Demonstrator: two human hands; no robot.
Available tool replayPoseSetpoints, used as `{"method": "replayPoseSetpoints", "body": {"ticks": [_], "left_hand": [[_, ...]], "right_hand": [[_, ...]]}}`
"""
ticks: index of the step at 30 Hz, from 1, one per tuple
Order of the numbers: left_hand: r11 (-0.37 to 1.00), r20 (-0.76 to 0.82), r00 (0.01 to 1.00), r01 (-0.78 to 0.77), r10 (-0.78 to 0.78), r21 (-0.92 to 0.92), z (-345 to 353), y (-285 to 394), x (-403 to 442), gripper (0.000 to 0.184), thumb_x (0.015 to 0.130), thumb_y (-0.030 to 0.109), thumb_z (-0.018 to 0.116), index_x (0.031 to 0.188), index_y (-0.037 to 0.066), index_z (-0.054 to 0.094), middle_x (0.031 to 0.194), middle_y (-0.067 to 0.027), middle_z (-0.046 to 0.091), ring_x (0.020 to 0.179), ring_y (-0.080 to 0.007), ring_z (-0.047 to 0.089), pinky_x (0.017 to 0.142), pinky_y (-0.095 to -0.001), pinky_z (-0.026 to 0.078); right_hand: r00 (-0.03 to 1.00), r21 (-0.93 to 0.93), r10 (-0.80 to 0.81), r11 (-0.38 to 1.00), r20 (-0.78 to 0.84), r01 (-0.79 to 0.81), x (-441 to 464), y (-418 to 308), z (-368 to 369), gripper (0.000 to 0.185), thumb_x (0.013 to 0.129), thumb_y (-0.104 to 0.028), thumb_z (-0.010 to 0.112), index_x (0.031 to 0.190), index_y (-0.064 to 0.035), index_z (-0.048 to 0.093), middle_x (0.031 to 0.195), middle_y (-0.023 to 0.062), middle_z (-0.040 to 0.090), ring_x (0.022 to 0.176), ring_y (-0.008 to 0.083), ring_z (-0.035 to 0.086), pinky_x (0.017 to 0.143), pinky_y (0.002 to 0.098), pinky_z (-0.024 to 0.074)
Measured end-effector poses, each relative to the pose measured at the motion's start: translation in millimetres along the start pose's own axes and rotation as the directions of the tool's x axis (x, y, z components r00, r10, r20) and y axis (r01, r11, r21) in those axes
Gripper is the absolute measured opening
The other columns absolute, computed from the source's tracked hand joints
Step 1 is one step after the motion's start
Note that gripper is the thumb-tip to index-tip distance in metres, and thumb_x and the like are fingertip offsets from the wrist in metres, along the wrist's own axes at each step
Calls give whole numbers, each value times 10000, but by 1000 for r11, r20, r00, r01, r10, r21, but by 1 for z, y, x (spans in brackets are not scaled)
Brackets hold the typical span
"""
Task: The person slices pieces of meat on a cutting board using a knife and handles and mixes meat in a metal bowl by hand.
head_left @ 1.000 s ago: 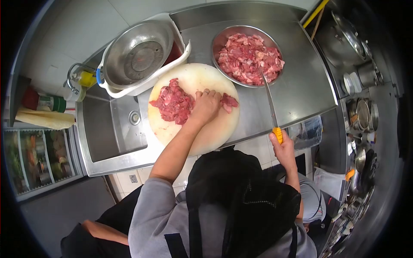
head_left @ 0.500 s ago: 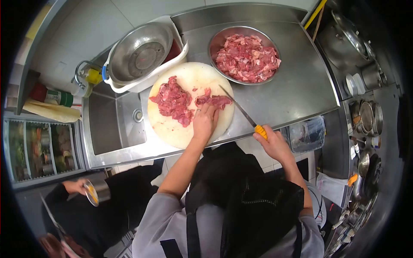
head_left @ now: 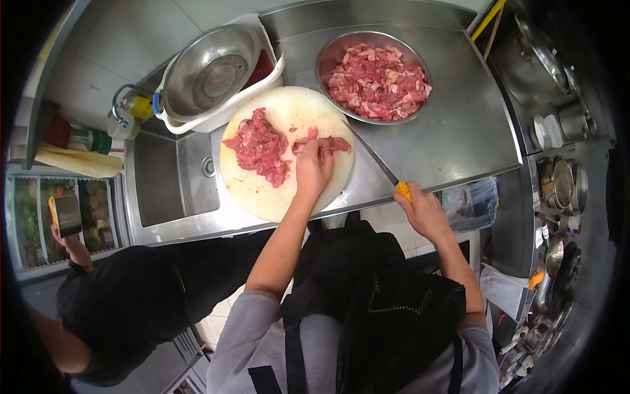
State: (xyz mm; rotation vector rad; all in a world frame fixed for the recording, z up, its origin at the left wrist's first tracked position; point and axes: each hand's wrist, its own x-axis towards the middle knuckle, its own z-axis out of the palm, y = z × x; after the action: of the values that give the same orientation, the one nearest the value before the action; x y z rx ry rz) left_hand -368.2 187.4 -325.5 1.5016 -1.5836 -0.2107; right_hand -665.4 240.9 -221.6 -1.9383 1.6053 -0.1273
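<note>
Under the bent fingers of the left grip [head_left: 313, 173], a small strip of meat [head_left: 338, 144] is lying on the round cutting board [head_left: 262, 200]; whether they are pinching or only pressing it, I cannot tell. Left of that grip, a larger meat pile [head_left: 258, 146] is resting on the same board. The right grip [head_left: 422, 211] is wrapping tightly around the handle of a knife [head_left: 375, 154], whose blade is pointing toward the board's edge. Beyond both grips, a steel bowl [head_left: 333, 58] of cut meat is standing on the worktop [head_left: 462, 105].

Pale wall tiles [head_left: 125, 49] stand at ten o'clock, the steel desk [head_left: 462, 98] reaches two, cookware [head_left: 562, 184] crowds three, a shelved cabinet [head_left: 38, 264] fills nine, light floor tiles [head_left: 216, 322] show at seven.
</note>
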Motion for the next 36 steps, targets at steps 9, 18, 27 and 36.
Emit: {"method": "replayPoseSetpoints", "body": {"ticks": [9,18,27,36], "left_hand": [[791,385,846,503,-368,-350,-19,-6,48,214,1038,30,644,1224,-15,548,861,-153,649,698,-274,685,673,-409,568],[997,164,986,-38,25,72,-12,2,1,197,873,-24,739,1043,5,644,1021,-196,677,978,-411,646,899,-489,522],[992,177,976,-124,125,-13,-30,-2,-19,232,826,-53,753,1033,27,686,1067,-146,680,1014,-376,641,914,-462,537],[988,190,970,-156,152,4,-36,0,-22,262,790,-42,767,1035,38,716,1110,-106,663,1053,-343,642,924,-446,552]], "right_hand": [[996,217,-37,975,-78,53,-3,11,5,430,1087,-446,603,1169,-25,570,864,289,723,879,577,667,777,643,509],[993,209,-85,973,-80,100,-5,11,10,403,1094,-427,593,1176,-34,564,898,271,735,852,554,688,751,620,533],[994,-151,-67,985,86,80,-9,-6,18,366,1092,-422,581,1168,-65,562,984,237,762,861,496,732,785,574,581],[998,-324,-19,945,63,38,-29,-46,-3,326,1096,-367,578,1166,-50,549,943,195,738,808,455,746,728,558,596]]}}
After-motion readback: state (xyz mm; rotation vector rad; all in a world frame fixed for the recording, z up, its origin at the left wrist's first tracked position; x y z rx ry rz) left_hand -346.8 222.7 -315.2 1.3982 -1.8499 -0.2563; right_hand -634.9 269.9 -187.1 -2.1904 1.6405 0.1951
